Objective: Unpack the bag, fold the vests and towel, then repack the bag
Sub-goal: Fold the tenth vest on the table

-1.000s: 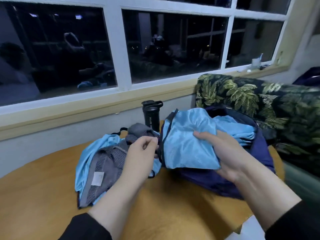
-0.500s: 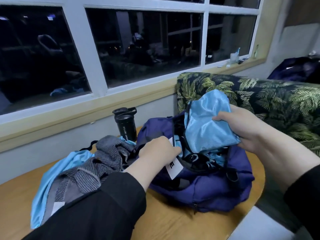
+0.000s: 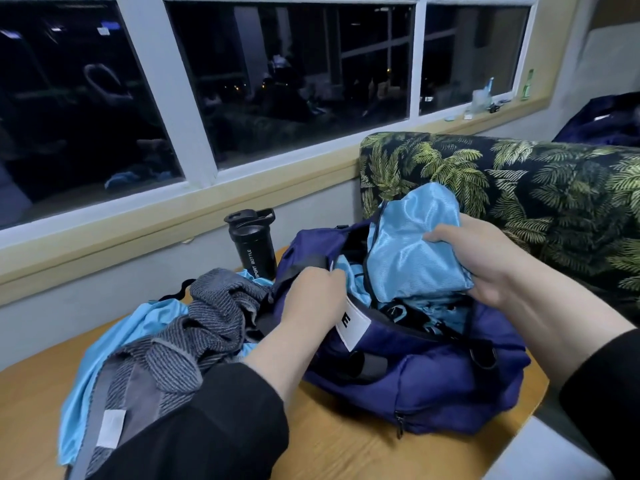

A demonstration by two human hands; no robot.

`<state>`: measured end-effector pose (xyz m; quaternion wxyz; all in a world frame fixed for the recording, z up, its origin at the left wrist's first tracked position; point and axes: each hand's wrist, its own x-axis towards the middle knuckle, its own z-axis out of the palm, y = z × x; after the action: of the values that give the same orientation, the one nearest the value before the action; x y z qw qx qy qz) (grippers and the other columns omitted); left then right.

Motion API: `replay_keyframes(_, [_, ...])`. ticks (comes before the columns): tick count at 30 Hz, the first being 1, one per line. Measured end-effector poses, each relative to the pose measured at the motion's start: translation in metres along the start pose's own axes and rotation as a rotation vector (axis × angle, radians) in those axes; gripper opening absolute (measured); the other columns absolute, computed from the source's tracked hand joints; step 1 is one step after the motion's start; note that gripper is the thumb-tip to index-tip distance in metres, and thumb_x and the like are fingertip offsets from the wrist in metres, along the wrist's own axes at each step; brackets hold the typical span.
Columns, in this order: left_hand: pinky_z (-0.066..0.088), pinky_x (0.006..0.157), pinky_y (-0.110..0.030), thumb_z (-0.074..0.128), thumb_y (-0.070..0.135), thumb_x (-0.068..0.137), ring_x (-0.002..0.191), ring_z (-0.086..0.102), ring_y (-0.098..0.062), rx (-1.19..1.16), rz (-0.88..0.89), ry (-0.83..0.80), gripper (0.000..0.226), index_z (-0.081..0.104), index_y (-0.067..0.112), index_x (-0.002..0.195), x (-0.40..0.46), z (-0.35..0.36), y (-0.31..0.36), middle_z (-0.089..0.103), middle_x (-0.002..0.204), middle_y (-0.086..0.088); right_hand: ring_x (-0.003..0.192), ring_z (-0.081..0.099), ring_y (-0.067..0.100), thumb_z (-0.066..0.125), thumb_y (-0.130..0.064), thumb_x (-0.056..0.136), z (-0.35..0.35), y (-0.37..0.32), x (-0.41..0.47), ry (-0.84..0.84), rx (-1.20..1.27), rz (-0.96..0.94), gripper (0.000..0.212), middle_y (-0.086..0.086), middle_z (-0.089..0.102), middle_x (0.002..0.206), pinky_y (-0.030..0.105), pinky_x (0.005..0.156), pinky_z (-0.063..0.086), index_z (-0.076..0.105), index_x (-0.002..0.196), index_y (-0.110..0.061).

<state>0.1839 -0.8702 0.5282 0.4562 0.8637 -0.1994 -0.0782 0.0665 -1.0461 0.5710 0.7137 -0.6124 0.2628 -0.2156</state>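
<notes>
The navy duffel bag (image 3: 415,372) lies on its side on the wooden bench (image 3: 346,452), its zip mouth open and facing up. A light blue satin vest (image 3: 412,251) is half out of that mouth, bunched and raised above the bag, with more blue cloth (image 3: 429,306) showing inside. By my reading this is the unpacking step, with folding not yet begun. The next move calls for drawing the vest clear of the bag's black straps without snagging, then laying it flat beside the bag.

The right hand (image 3: 485,258) comes in from the bag's right, its fingers curled round the vest's upper edge in a firm grip. The left hand (image 3: 311,299) sits at the bag's near rim beside the white label (image 3: 353,323), fingers curled on the rim, seemingly holding it open.

Left of the bag lies a heap: a grey striped towel (image 3: 194,327) over another blue vest (image 3: 138,323). A black sport bottle (image 3: 254,251) stands behind the bag.
</notes>
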Motion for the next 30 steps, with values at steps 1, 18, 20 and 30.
replay_keyframes(1, [0.035,0.066,-0.036,0.043,0.009,0.099,0.076,0.05,-0.031,-0.041,0.055,0.038,0.031,0.049,0.009,0.069,-0.004,-0.006,0.004,0.055,0.073,-0.011,0.092,0.076,0.034,0.054,-0.002,0.097,0.0,-0.001,0.0,0.006,0.01,-0.003,0.028,0.016,0.077,0.106,0.045,0.078,0.063,0.066,0.12,-0.012])
replay_keyframes(18, [0.022,0.052,-0.035,0.05,0.019,0.093,0.052,0.025,-0.018,0.057,0.228,0.19,0.052,0.025,0.017,0.047,-0.028,-0.046,0.006,0.027,0.042,0.002,0.054,0.056,0.02,0.05,0.005,0.09,0.058,0.01,-0.004,-0.287,-0.277,0.123,0.018,0.011,0.056,0.076,0.024,0.046,0.044,0.056,0.087,-0.012])
replay_keyframes(20, [0.024,0.053,-0.037,0.05,0.022,0.094,0.054,0.029,-0.023,0.109,0.255,0.189,0.051,0.026,0.016,0.049,-0.025,-0.045,0.006,0.029,0.042,0.001,0.05,0.045,0.02,0.054,0.0,0.085,0.058,0.007,-0.002,-0.307,-0.382,0.158,0.017,0.006,0.047,0.066,0.025,0.046,0.035,0.05,0.077,-0.015])
replay_keyframes(30, [0.04,0.077,-0.036,0.056,0.03,0.093,0.104,0.06,-0.034,0.766,0.164,0.08,0.027,0.054,0.02,0.118,0.02,-0.052,0.028,0.064,0.112,-0.006,0.07,0.033,0.022,0.062,-0.015,0.084,0.071,-0.001,-0.003,-0.369,-0.858,0.083,0.013,0.007,0.041,0.087,0.032,0.058,0.024,0.051,0.091,-0.012])
